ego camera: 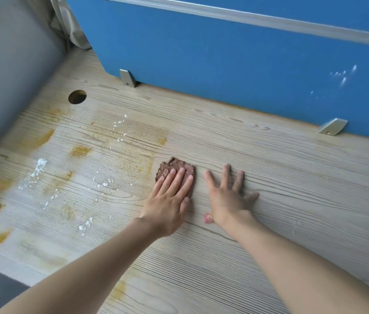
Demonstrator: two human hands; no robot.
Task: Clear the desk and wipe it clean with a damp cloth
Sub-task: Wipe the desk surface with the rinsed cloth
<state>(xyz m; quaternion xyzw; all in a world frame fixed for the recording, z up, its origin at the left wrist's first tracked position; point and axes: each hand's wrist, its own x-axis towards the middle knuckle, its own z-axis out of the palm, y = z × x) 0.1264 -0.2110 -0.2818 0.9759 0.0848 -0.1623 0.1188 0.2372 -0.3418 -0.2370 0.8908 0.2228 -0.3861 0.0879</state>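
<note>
- Head view, looking down on the tabletop (269,177): a small brown cloth (174,166) lies flat near the middle, just right of the stained area.
- Left hand (170,200) is on top of the cloth, fingers straight and close together, pressing it down. Nothing curls round it. Only the cloth's far edge shows past the fingertips.
- Right hand (226,198) is just beside the cloth but apart from it, fingers spread, palm flat on bare wood, holding nothing.
- Handling, my judgement: the cloth looks soft, limp and light, with a coarse weave. If damp, it should drag on the grained surface rather than skate. Pushed from one edge it would likely bunch up.
- Best hold, I think: a flat palm over the middle, as now. For lifting, pinch the exposed far edge.
- Orange stains (79,151) and white crumbs (39,165) lie to the cloth's left. I expect the stains to need firm pressure.
- A cable hole (77,97) sits at far left, and crumbs could fall in.
</note>
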